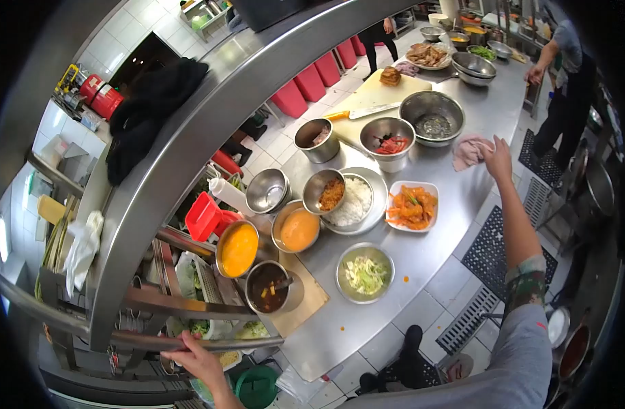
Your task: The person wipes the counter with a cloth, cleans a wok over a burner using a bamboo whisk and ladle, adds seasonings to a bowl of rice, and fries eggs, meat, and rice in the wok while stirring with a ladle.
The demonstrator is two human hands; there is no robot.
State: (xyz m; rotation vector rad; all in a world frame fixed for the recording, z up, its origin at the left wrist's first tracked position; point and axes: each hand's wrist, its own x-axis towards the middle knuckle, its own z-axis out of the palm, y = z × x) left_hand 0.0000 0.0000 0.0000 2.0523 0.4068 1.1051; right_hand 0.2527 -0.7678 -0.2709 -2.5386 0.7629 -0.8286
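Observation:
My right hand (498,160) is closed on a pink cloth (470,151) that lies bunched on the steel counter (455,204). A white square dish of orange-coated food (412,206) and a steel bowl with a little clear liquid (432,118) stand nearest to it. At the lower left, my left hand (200,361) is at a metal rail (210,341), its visible fingers apart. Above that rail stands a pot of dark sauce (270,288) with a utensil in it. A bowl of sliced green onion (365,273) is near the counter's front edge.
Bowls of yellow liquid (238,249), orange sauce (299,230) and white rice (355,201) crowd the counter's left side. A yellow-handled knife (367,112) lies on a cutting board (394,88). An overhead steel shelf (183,136) crosses the left. Another person (564,68) stands at the right.

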